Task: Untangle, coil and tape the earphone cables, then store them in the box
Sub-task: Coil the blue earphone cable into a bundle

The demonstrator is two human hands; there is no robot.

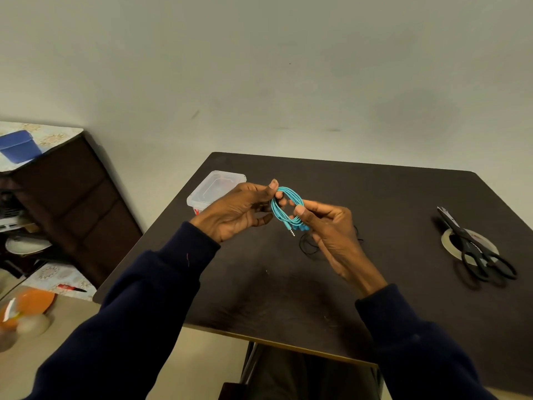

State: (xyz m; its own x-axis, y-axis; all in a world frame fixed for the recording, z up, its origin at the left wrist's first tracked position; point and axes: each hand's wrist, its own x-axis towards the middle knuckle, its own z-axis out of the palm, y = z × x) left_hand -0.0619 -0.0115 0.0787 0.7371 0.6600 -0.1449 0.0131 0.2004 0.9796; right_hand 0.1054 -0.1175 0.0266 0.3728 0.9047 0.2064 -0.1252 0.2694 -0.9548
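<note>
1. At the centre of the frame, above the dark table [389, 197], a turquoise earphone cable [284, 210] is held clear of the surface, wound into a small oval coil between both hands.
2. The left hand [239, 210] grips the coil's upper left, with the thumb pressed on top of the strands and the fingers curled in behind the loop.
3. The right hand [331, 229] pinches the coil's lower right between the thumb and curled fingers. The earbuds are bunched there at its fingertips.
4. The metal jack plug [292, 232] hangs free just below the coil.
5. A thin black cable [308, 246] lies loose on the table under the right hand, partly hidden by it.
6. Left of centre, a clear plastic box [215, 187] sits near the table's far left corner, behind the left hand.
7. At the right of the frame, black scissors [468, 241] lie across a roll of tape [446, 241], well apart from the hands.
8. At the upper left, a blue container [20, 145] stands on a patterned surface. At the lower left lies an orange plate [36, 303].
</note>
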